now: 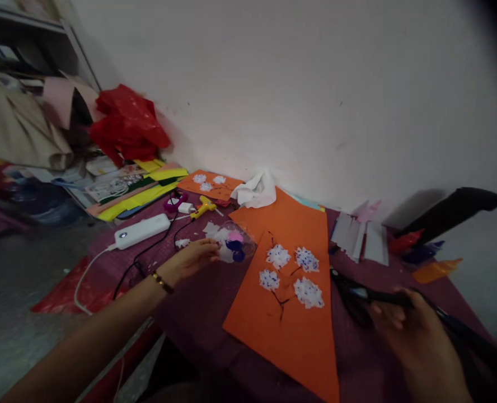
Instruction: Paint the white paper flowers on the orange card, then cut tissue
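Note:
My left hand [198, 254] reaches over the table, its fingers closed at the near edge of a clear plastic piece [242, 242] with dabs of pink and dark blue on it. My right hand [418, 333], blurred, has its thumb and fingers around a dark, pen-like stick [383, 296] with a lighter tip; its exact kind is unclear. Beside that tip lie black-handled scissors [353, 308], partly hidden. Between my hands is an orange sheet [248, 313] with several white, blue-speckled blossoms [308, 293] on dark drawn branches.
A white power bank [142, 231] with cables, a yellow glue gun [204, 207] and a smaller orange card [215, 182] lie left. White tissue [257, 190] rests by the wall. Right are white strips [376, 243] and coloured paint pouches [435, 271]. A red bag [129, 123] stands back left.

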Demonstrator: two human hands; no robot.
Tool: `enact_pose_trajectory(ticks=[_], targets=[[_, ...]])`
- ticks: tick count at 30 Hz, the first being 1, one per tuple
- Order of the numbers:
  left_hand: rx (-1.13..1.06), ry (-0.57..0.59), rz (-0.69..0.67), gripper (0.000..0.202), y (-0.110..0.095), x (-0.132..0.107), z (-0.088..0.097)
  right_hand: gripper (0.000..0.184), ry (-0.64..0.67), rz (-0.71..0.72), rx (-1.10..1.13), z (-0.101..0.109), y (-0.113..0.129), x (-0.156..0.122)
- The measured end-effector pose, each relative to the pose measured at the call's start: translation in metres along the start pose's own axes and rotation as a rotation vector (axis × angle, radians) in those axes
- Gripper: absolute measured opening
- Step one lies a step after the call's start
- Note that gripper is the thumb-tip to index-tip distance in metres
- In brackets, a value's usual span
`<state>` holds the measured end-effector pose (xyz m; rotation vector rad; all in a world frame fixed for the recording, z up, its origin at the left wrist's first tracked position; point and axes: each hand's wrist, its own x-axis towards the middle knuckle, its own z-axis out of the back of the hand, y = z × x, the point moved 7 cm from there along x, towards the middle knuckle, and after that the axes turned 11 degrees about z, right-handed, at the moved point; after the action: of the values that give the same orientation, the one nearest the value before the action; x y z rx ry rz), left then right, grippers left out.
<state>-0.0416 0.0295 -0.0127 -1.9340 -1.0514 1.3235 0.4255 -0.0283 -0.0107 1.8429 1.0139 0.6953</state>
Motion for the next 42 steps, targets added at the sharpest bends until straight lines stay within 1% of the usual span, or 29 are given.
enact_pose_trajectory(ticks=[2, 4, 5, 7, 9, 11, 12, 14, 17, 20, 23, 27, 29, 32, 37, 42], targets=[[0.0, 0.07, 0.056, 0.02, 0.007, -0.003, -0.005, 0.02, -0.016, -0.086, 0.027, -0.011, 0.0, -0.002], [0.024, 0.156, 0.099, 0.023, 0.006, -0.002, -0.018, 0.018, -0.002, -0.107, 0.047, -0.029, 0.009, -0.006], [0.042, 0.202, 0.111, 0.023, 0.004, 0.001, -0.027, 0.015, 0.029, -0.086, 0.042, -0.042, 0.016, -0.009], [0.076, 0.271, 0.12, 0.024, 0.0, 0.009, -0.044, 0.02, 0.094, -0.007, 0.015, -0.07, 0.029, -0.018], [0.102, 0.314, 0.127, 0.025, 0.0, 0.021, -0.059, 0.023, 0.155, 0.075, -0.012, -0.1, 0.034, -0.028], [0.113, 0.33, 0.142, 0.027, 0.004, 0.032, -0.068, 0.026, 0.213, 0.159, -0.044, -0.127, 0.027, -0.037], [0.118, 0.328, 0.151, 0.028, 0.007, 0.036, -0.07, 0.026, 0.22, 0.194, -0.063, -0.136, 0.02, -0.04], [0.119, 0.307, 0.167, 0.03, 0.013, 0.04, -0.07, 0.024, 0.2, 0.247, -0.107, -0.147, 0.003, -0.045], [0.117, 0.26, 0.199, 0.034, 0.018, 0.038, -0.065, 0.022, 0.175, 0.248, -0.176, -0.15, -0.021, -0.052], [0.13, 0.252, 0.226, 0.035, 0.019, 0.034, -0.064, 0.017, 0.185, 0.209, -0.204, -0.146, -0.033, -0.06], [0.141, 0.272, 0.233, 0.034, 0.023, 0.034, -0.066, 0.014, 0.202, 0.212, -0.225, -0.139, -0.036, -0.067], [0.113, 0.323, 0.262, 0.033, 0.036, 0.036, -0.067, 0.012, 0.241, 0.247, -0.27, -0.131, -0.04, -0.07], [0.096, 0.352, 0.275, 0.032, 0.042, 0.037, -0.068, 0.012, 0.27, 0.263, -0.293, -0.13, -0.042, -0.071], [0.091, 0.36, 0.284, 0.03, 0.048, 0.037, -0.067, 0.011, 0.321, 0.301, -0.327, -0.133, -0.041, -0.072], [0.125, 0.357, 0.252, 0.032, 0.045, 0.036, -0.07, 0.013, 0.361, 0.328, -0.429, -0.14, -0.038, -0.074], [0.168, 0.29, 0.222, 0.034, 0.04, 0.033, -0.071, 0.018, 0.418, 0.37, -0.562, -0.144, -0.037, -0.074]])
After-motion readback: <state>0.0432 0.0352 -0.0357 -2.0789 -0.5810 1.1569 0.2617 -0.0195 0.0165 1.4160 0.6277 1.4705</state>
